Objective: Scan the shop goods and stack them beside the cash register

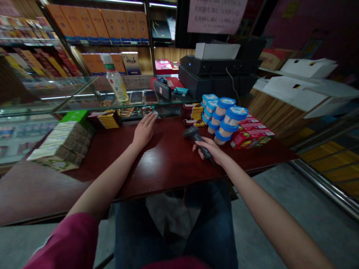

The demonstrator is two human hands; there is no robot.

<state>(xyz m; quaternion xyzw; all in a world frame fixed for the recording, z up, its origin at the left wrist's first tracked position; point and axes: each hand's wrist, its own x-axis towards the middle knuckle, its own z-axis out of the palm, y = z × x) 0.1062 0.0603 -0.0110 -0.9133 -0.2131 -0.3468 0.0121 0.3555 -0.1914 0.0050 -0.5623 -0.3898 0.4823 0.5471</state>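
Interior with a reddish-brown, wood-grained tabletop (162, 168) in the foreground, backed by a glass display case (84, 88). Rear: wood-backed shelving (144, 61) with white strip lights (162, 5). Upper right: dim, pinkish wall (322, 18). Right: a striped wood-grain panel (277, 110) and, lower, a shiny metal rail (325, 188). Below: grey floor (311, 201). Illumination is brightest at the shelving, weak at right.

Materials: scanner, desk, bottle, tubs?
Scanner: probably plastic, dark, fairly matte; smooth body, no metallic gleam.
Desk: wood or wood-look laminate, semi-gloss; fine grain lines, bright reflection. Can't tell which.
Bottle: clear, likely plastic; yellowish liquid shows through. Glass not ruled out.
Tubs: likely plastic, smooth; blue lids with light sheen.
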